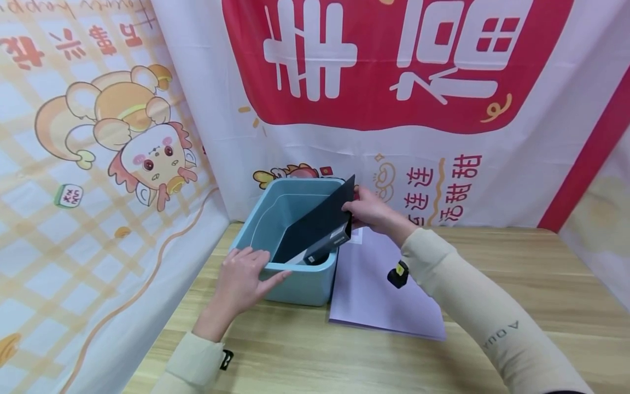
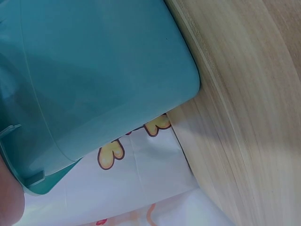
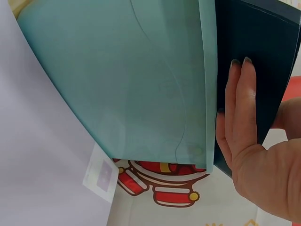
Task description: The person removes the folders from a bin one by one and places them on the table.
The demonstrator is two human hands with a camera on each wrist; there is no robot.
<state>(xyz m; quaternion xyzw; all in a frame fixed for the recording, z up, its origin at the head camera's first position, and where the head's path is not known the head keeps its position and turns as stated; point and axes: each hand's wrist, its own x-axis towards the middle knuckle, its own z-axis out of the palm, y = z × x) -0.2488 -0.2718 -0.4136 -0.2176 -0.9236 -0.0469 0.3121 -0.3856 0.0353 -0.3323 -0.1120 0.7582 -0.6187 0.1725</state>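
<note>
A light blue plastic bin (image 1: pixel 300 287) stands at the back left of the wooden table, open side up. A dark file binder (image 1: pixel 315 221) leans at a slant in it, its upper right end above the rim and its lower part inside the bin. My right hand (image 1: pixel 371 210) pinches that raised end; in the right wrist view its fingers (image 3: pixel 247 103) lie along the dark cover (image 3: pixel 263 47). My left hand (image 1: pixel 243 279) grips the bin's near left rim, thumb stretched to the right. Only a sliver of that hand (image 2: pixel 9 197) shows in the left wrist view.
A lavender folder (image 1: pixel 389 295) with a white label (image 3: pixel 101 174) lies on the table (image 1: pixel 521 284), just right of the bin. Printed cloth walls (image 1: pixel 305 142) rise behind the table and along its left side.
</note>
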